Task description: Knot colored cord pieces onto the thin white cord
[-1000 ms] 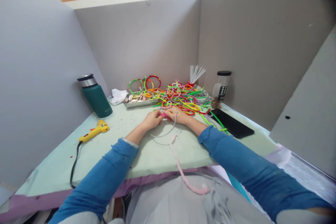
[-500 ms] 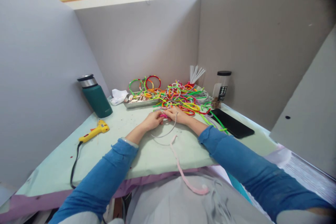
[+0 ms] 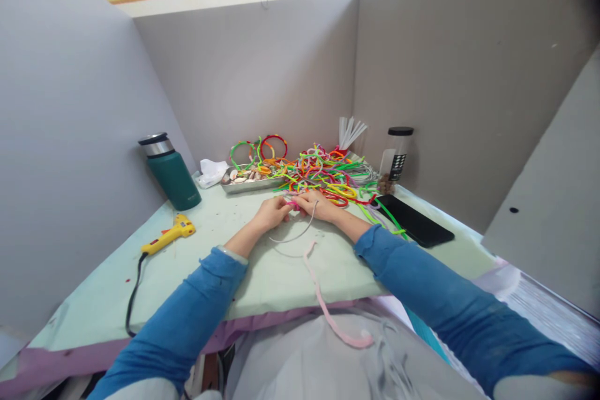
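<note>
My left hand [image 3: 272, 213] and my right hand [image 3: 315, 205] meet over the table, fingers pinched on a small bright pink piece of cord [image 3: 294, 204] between them. A thin grey cord [image 3: 304, 229] loops down from the fingers toward the tabletop. Just in front of my hands, a pale pink fuzzy strip [image 3: 320, 300] runs from the table over its edge onto my lap. Behind my fingers lies a heap of colourful cords and fuzzy stems [image 3: 323, 169]. How the pink and grey pieces join is hidden by my fingers.
A metal tray [image 3: 253, 186] with shell-like pieces stands behind my hands. To the left are a yellow glue gun [image 3: 167, 235] and a green bottle [image 3: 173, 178]. A black phone [image 3: 415, 220] and a clear jar [image 3: 394, 159] are at right. Grey partitions [image 3: 253, 69] enclose the table.
My fingers shift slightly around the pink piece, and more of it shows between them. The grey loop has moved a little. All else stays put.
</note>
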Available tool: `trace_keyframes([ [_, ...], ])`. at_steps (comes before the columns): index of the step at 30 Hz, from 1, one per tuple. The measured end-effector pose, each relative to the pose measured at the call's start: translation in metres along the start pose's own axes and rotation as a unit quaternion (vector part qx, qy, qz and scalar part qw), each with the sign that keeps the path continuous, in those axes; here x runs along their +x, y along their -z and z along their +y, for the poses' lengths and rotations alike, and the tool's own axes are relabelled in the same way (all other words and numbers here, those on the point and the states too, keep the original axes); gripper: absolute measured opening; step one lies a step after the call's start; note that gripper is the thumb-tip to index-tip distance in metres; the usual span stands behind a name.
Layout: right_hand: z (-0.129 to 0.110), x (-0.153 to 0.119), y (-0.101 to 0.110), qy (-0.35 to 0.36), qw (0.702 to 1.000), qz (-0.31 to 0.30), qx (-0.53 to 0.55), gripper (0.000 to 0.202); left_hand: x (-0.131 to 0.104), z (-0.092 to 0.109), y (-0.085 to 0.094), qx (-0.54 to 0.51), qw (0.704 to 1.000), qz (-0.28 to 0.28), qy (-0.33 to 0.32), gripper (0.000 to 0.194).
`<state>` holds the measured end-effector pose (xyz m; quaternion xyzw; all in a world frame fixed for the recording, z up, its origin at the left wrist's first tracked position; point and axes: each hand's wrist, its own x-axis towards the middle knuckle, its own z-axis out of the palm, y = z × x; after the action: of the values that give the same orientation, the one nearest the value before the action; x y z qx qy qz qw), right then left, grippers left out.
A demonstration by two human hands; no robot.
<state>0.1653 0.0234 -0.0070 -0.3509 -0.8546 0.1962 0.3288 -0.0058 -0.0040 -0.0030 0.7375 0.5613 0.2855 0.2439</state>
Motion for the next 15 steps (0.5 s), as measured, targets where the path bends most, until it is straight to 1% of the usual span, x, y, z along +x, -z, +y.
trace_keyframes([
  [5, -0.0007, -0.001, 0.0003, 0.002, 1.0, 0.002, 0.005, 0.047, -0.0007, 0.0015, 0.0006, 0.006, 1.0, -0.003, 0.003, 0.033],
  [10, -0.0027, -0.0017, 0.0014, 0.002, 1.0, -0.004, 0.002, 0.046, 0.0001, -0.0019, 0.0004, -0.002, 0.999, -0.027, -0.023, 0.035],
  [15, -0.001, -0.0009, 0.0003, -0.003, 1.0, -0.004, 0.008, 0.046, 0.0003, -0.0031, 0.0002, -0.006, 0.998, -0.037, -0.042, 0.036],
])
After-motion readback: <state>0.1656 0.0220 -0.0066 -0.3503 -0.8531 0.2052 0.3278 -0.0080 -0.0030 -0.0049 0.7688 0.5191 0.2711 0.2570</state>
